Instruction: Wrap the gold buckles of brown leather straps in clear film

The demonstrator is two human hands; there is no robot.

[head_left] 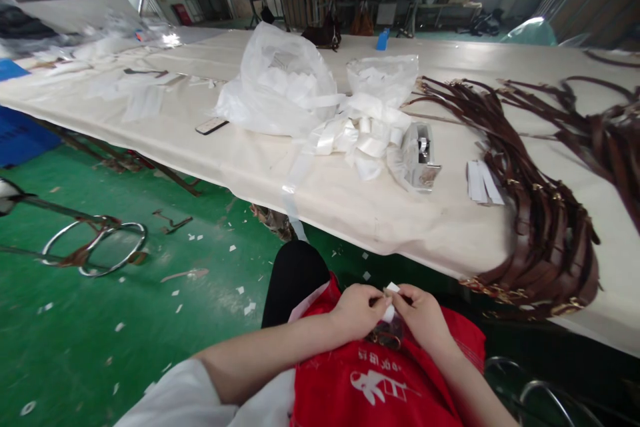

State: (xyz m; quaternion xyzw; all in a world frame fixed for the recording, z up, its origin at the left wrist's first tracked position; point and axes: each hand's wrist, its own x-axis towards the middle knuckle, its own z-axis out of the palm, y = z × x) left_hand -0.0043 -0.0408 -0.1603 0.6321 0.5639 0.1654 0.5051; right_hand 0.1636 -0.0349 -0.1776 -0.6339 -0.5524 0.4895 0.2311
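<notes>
My left hand [356, 310] and my right hand [425, 315] meet over my lap, above a red bag [380, 383]. Both pinch a small white paper piece [391, 300] between their fingertips. Just below the hands a bit of gold-coloured metal hardware [384, 337] shows, mostly hidden. A heap of brown leather straps [540, 213] with gold buckles hangs over the table edge to my right.
A long cream-covered table [260, 167] carries clear plastic bags of white paper [280, 80], loose white wrapping [365, 133], a tape dispenser [423, 153], cut white slips [483, 181] and a phone [211, 125]. Green floor [100, 320] with paper scraps and a metal ring stand [95, 247] lies left.
</notes>
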